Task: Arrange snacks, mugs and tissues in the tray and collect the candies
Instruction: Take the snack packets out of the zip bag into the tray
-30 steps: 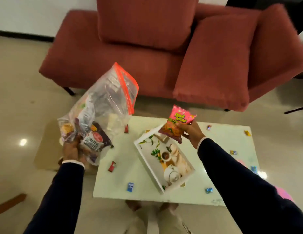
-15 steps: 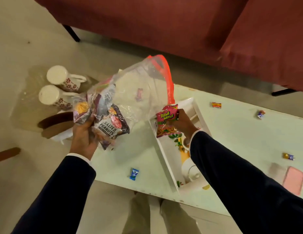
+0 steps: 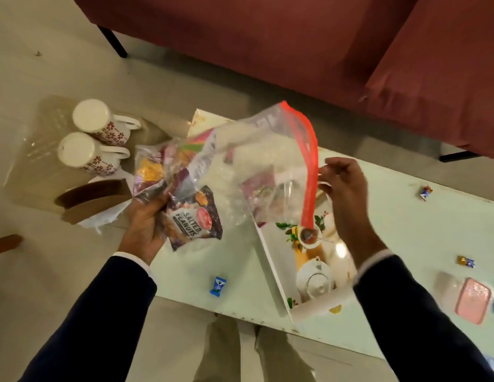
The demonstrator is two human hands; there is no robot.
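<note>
Head view, peanut packet (image 3: pixel 195 220) reading "SALTED PEANUTS"

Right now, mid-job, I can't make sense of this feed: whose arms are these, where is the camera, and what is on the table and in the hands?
There is no machine here. A person does the job with bare hands, and the single camera sits on their head, looking forward and down.

The left hand grips the bottom of a clear zip bag holding snack packets, one reading salted peanuts. The right hand is at the bag's orange zip strip; whether it pinches it is blurred.

On the pale table lies a white tray with a teapot picture inside. Wrapped candies lie scattered, such as a blue one. A pink case lies at the right. Two mugs stand upside down on a lower surface at the left.
</note>
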